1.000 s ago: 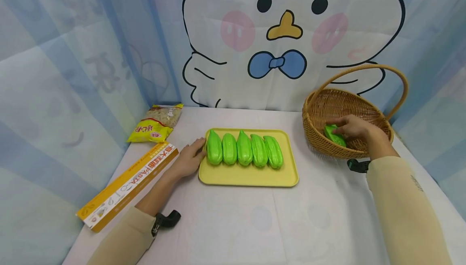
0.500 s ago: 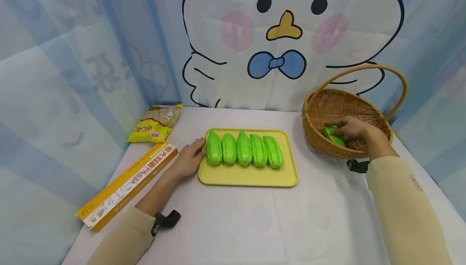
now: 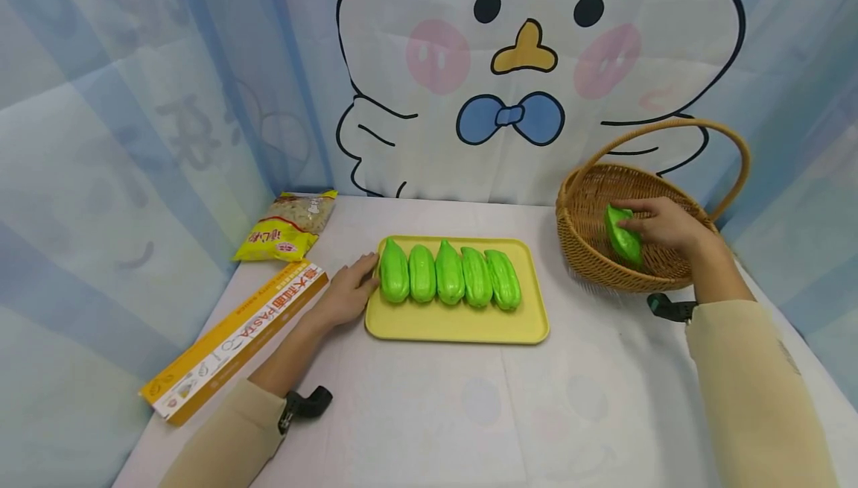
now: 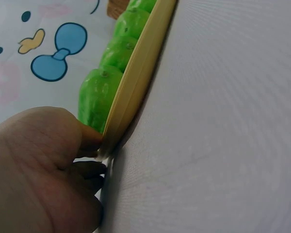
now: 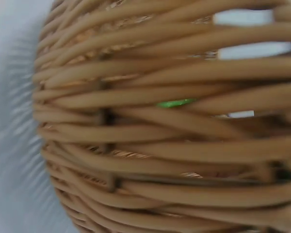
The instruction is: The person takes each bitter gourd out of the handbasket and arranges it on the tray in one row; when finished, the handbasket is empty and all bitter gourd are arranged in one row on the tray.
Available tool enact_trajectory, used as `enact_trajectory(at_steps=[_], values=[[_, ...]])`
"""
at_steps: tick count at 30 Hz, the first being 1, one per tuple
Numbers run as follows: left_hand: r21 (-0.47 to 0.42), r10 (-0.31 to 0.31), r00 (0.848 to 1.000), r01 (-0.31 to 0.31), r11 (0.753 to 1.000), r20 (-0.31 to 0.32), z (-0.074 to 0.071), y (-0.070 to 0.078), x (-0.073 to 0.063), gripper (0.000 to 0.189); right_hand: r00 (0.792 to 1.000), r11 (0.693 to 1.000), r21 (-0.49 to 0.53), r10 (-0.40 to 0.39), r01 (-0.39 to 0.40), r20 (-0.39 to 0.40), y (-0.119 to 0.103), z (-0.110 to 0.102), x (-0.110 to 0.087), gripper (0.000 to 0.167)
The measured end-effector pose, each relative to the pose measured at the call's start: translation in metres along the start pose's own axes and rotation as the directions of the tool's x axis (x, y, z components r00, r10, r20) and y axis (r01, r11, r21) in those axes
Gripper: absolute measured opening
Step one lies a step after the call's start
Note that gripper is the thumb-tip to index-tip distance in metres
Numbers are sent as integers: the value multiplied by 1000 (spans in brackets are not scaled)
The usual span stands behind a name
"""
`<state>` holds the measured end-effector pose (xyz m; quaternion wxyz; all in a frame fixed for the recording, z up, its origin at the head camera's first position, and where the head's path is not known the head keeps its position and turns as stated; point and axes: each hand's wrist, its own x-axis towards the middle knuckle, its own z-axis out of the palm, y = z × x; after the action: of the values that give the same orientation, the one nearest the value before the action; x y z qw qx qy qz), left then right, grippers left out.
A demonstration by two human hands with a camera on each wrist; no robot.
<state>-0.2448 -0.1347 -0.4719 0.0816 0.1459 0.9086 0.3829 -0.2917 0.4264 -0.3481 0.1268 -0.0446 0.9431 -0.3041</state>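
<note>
My right hand (image 3: 660,223) holds a green toy gourd (image 3: 620,235) inside the wicker basket (image 3: 583,257), thumb and fingers round its upper part. In the right wrist view the basket weave (image 5: 174,131) hides the hand, and only a sliver of green shows through. My left hand (image 3: 347,293) is at the left edge of the yellow tray (image 3: 456,328). In the left wrist view, the left hand (image 4: 43,170) pinches the tray rim (image 4: 136,82). Several more green gourds (image 3: 450,273) lie side by side on that tray.
A long pasta box (image 3: 234,343) lies slantwise at the left, beside the left forearm. Behind it is a yellow plastic packet (image 3: 288,229). The basket's tall handle (image 3: 733,138) arches above the right hand. A printed curtain (image 3: 523,168) closes off the table's back.
My right hand has risen slightly inside the basket and lifted the gourd, which now hangs more upright and shows more. The left hand and tray have stayed put.
</note>
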Motion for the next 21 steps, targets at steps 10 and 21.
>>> enact_trajectory(at_steps=[10, 21], values=[[0, -2, 1000, 2, 1000, -2, 0, 0, 0, 57, 989, 998, 19, -54, 57, -139, -21, -10, -28, 63], [-9, -4, 1000, 4, 1000, 4, -1, 1, 0, 57, 969, 990, 13, -134, 140, -210, -47, -9, -55, 57]])
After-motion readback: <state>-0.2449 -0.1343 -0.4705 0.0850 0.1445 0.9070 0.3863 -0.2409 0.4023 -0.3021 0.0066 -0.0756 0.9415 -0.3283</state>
